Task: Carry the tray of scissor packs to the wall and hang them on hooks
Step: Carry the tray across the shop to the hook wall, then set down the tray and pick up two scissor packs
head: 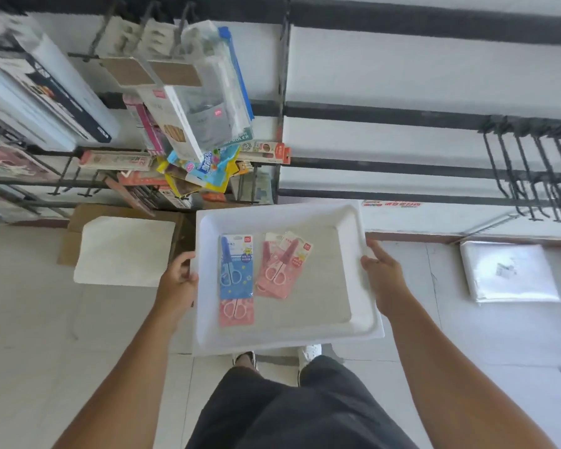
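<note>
Item: white tray (pixel 363 319), held level in front of you above the tiled floor; your left hand (pixel 178 280) clasps its left rim, fingers curled under and thumb on top; your right hand (pixel 382 273) clasps the right rim likewise.
Contents: one blue scissor pack (pixel 236 267) left of centre, overlapping a pink pack (pixel 236 314) at its near end; just beside it, stacked pink packs (pixel 280 270), their number unclear; all lie loose on the tray.
Destination: slat wall ahead; empty black hooks (pixel 528 166) to your right; stocked hooks (pixel 162 43) to your left.
Handling note: keep both rims level while stepping closer, lest the packs slide; likely you must rest or one-hand the tray before hanging anything.
</note>
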Demonstrator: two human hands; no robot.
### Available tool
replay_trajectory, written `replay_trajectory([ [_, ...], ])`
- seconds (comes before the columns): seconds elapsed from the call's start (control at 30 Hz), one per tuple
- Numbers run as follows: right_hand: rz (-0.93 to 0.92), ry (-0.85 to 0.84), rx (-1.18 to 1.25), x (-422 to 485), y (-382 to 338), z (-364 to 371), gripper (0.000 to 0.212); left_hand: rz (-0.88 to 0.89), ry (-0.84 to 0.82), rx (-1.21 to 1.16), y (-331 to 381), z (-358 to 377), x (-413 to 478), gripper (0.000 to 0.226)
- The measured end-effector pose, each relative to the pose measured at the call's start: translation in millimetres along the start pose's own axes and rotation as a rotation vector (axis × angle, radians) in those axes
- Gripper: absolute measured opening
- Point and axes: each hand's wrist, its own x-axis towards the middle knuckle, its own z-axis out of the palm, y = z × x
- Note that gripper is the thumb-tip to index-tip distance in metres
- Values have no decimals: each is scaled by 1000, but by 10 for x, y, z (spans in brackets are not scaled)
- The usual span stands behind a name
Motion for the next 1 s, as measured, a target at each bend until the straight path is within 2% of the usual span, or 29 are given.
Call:
replay_trajectory([
  [0.13, 65, 70, 32, 125, 152, 171, 52, -53, -76, 25, -27, 48, 297, 43],
  [0.3, 94, 91, 24, 401, 260, 341, 49, -89, -124, 114, -77, 152, 537, 71],
  [0.37, 101, 87, -2, 528, 289, 410, 48, -100, -113, 147, -116, 219, 650, 75],
  [0.5, 105, 98, 20, 723, 315, 513, 59, -82, -89, 138, -146, 358, 847, 70],
  [0.6, 89, 111, 28, 838, 339, 537, 60, -91, -75, 104, -133, 436, 992, 64],
  [0.73, 93, 141, 42, 930, 304, 552, 60, -113, -28, 0, -145, 449, 1167, 72],
  [0.87, 46, 200, 111, 851, 283, 594, 46, -73, 48, -31, -138, 482, 1141, 56],
  [1.0, -67, 270, 111, 707, 219, 675, 37, 12, 223, -121, -77, 567, 1053, 44],
])
